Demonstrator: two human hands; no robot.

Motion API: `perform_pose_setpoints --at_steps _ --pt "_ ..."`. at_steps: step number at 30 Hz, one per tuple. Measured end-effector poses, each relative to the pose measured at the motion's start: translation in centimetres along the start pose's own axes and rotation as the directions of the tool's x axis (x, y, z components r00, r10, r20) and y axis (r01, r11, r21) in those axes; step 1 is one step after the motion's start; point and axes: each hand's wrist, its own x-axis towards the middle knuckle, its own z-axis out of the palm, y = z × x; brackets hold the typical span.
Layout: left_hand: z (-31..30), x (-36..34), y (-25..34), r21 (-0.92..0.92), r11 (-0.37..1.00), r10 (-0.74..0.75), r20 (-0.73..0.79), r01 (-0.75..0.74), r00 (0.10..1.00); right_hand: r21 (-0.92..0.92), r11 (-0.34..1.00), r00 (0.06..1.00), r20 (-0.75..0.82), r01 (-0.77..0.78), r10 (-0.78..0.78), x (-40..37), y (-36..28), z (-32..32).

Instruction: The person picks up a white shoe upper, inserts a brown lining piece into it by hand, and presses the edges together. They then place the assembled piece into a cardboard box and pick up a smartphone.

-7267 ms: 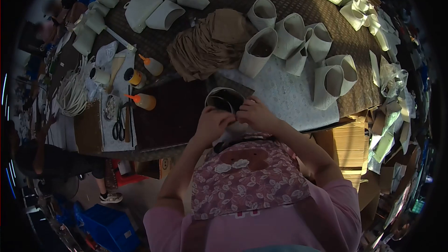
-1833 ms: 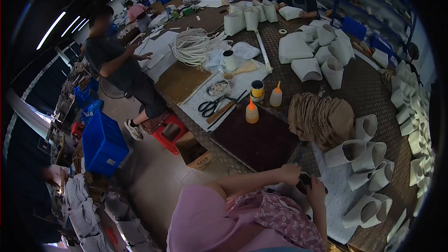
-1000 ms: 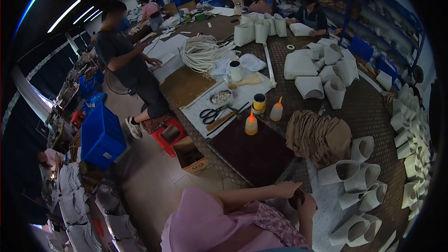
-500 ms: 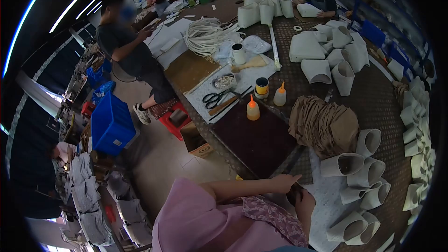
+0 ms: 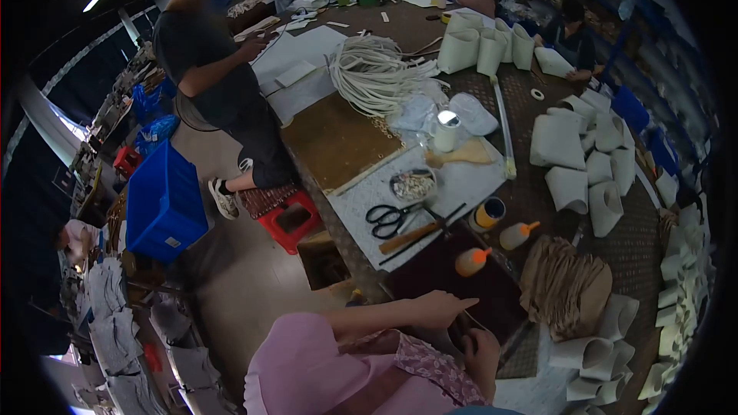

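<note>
Close to the table's near edge, my left hand (image 5: 444, 310) has its index finger stretched out and its other fingers curled, on something too dark to make out. Just below it, my right hand (image 5: 482, 355) is closed round a dark brown piece (image 5: 460, 328), which lies between the two hands. Beyond them is a dark red board (image 5: 498, 301), and a glue bottle with an orange tip (image 5: 470, 262) stands on it. A second such bottle (image 5: 516, 236) and an open yellow-labelled jar (image 5: 489, 214) are farther back.
Scissors (image 5: 388, 220), a bowl of small pieces (image 5: 413, 184) and a white cord bundle (image 5: 377, 77) are on the table. Stacked brown pieces (image 5: 565, 284) and pale curved pieces (image 5: 607, 357) stand right. A person (image 5: 211, 61) is across the left edge, near a blue crate (image 5: 164, 204).
The view has shifted, so the table items appear lower and farther right. Both hands appear slightly farther left and remain close together around the dark piece.
</note>
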Motion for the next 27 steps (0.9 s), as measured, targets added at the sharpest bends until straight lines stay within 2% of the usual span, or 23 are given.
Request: perform_pose_setpoints --at_steps 2,3,6,9,12,15,17,20,24,27 --pt "-3.0 -2.0 -4.5 -0.024 0.999 -0.027 -0.029 0.026 0.999 0.062 0.998 0.997 0.079 -0.013 0.008 3.8 -2.7 3.4" --pt "-3.8 -3.2 -6.9 -0.051 0.997 -0.053 -0.029 0.052 0.998 0.039 0.999 0.998 0.054 -0.012 0.010 5.3 -4.5 5.1" --pt "-7.8 -7.8 -11.8 -0.098 0.993 -0.078 -0.083 0.070 0.993 0.071 0.995 0.991 0.124 -0.065 0.056 9.7 -9.5 8.5" --pt "-9.6 -10.4 -16.8 -0.150 0.986 -0.084 -0.115 0.067 0.990 0.055 0.997 0.988 0.142 0.061 -0.068 14.0 -13.3 10.7" --pt "-10.5 -11.6 -19.7 -0.196 0.977 -0.112 -0.113 0.089 0.987 0.048 0.998 0.981 0.183 0.050 -0.058 17.1 -16.2 11.6" --pt "-10.6 -10.7 -22.7 -0.209 0.973 -0.123 -0.101 0.100 0.987 0.050 0.998 0.976 0.209 0.043 -0.053 19.1 -15.8 13.5" --pt "-11.3 -9.8 -23.8 -0.224 0.965 -0.157 -0.068 0.138 0.985 -0.013 1.000 0.981 0.195 0.005 -0.003 20.0 -16.5 13.8" --pt "-11.2 -7.7 -26.1 -0.178 0.982 -0.062 -0.006 0.060 0.998 -0.100 0.995 0.990 0.142 0.009 0.005 21.1 -16.6 14.4" --pt "-12.6 -5.8 -26.8 -0.299 0.954 -0.006 0.053 0.021 0.999 -0.196 0.981 0.996 0.078 -0.016 0.032 21.7 -15.3 14.9" --pt "-12.1 -3.8 -27.8 -0.356 0.933 0.094 0.092 -0.056 0.991 -0.218 0.970 0.979 0.146 -0.108 0.142 21.7 -13.7 15.1"
